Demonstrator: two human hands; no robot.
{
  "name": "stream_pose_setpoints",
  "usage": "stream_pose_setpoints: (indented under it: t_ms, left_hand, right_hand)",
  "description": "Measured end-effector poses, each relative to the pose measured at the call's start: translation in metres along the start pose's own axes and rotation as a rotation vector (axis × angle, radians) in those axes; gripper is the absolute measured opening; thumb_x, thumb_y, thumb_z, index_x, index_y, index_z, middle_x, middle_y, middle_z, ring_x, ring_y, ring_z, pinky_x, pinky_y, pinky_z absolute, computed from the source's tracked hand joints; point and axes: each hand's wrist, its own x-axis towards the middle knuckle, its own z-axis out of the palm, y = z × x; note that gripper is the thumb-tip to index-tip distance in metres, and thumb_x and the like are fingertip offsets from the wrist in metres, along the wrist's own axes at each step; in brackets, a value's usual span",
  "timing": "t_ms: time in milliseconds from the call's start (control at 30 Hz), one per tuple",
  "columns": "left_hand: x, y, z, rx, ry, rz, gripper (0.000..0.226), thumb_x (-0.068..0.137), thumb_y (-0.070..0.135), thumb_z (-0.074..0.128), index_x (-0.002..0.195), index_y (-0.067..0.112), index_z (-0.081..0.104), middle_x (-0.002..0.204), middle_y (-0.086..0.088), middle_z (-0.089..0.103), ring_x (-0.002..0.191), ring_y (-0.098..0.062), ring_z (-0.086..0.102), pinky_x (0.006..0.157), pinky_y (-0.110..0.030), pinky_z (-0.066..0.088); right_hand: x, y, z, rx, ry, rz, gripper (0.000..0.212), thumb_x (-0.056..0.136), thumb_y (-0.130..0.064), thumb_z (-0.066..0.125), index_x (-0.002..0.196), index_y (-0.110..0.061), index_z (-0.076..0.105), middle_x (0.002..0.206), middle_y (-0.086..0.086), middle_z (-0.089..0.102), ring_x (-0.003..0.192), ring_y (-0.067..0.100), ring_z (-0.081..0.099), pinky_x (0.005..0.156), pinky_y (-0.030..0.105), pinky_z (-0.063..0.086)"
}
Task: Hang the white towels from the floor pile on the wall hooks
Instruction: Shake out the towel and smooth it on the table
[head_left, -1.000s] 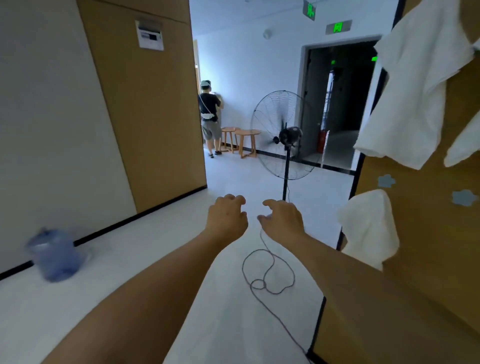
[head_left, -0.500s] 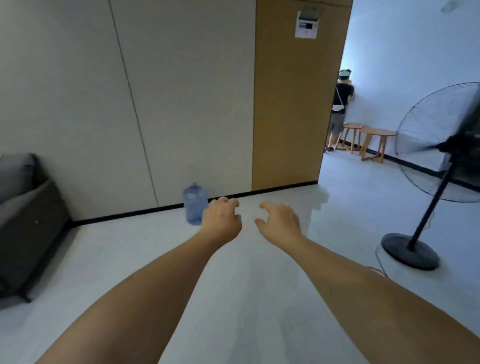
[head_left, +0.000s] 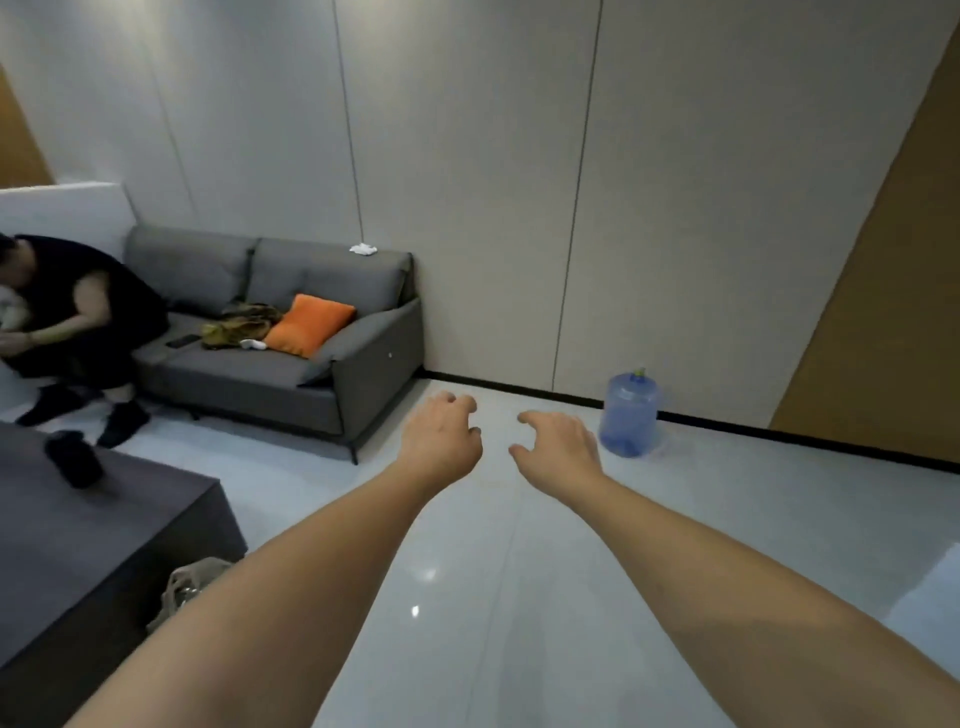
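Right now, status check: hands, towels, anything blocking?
Left hand and right hand out front, fingers loosely curled, holding nothing. No towel pile or hooks in view. Floor ahead bare; water jug by wall, sofa off left.

- The seated person in black clothing (head_left: 78, 312) is cut off by the left edge.
- The small white crumpled thing (head_left: 362, 249) on the grey fabric sofa (head_left: 270, 358) is too small to identify.
- The pale bag-like bundle (head_left: 182, 587) is partly hidden behind the left forearm.

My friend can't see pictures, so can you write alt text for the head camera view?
Two bare, empty hands, left hand and right hand, reach forward over a glossy white floor. Ahead stand a grey fabric sofa with an orange cushion and a blue plastic water jug by the pale wall; no towel pile shows.
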Motion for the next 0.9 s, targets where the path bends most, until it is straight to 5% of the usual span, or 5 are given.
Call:
stream_pose_setpoints:
  t_ms: [600,900]
  left_hand:
    - [-0.050,-0.311,-0.065,0.168,0.054,-0.784,0.037,0.096,0.030,0.048,0.131,0.020,0.052,0.130,-0.005,0.051,0.118,-0.027,0.046,0.097,-0.043,0.043]
    - [-0.114,-0.399,-0.101,0.241,0.112,-1.162,0.035,0.095,0.030,0.053,0.128,0.019,0.054,0.126,-0.005,0.054,0.112,-0.028,0.051,0.096,-0.044,0.048]
  right_hand:
    - [0.114,-0.305,0.187,0.107,-0.386,-0.678,0.047,0.091,-0.037,0.061,0.136,-0.027,0.056,0.119,0.002,0.065,0.113,0.026,0.057,0.094,0.040,0.048]
    - [0.097,-0.439,0.260,0.138,-0.603,-0.963,0.046,0.091,-0.040,0.062,0.135,-0.027,0.055,0.120,0.005,0.063,0.111,0.027,0.056,0.093,0.044,0.051]
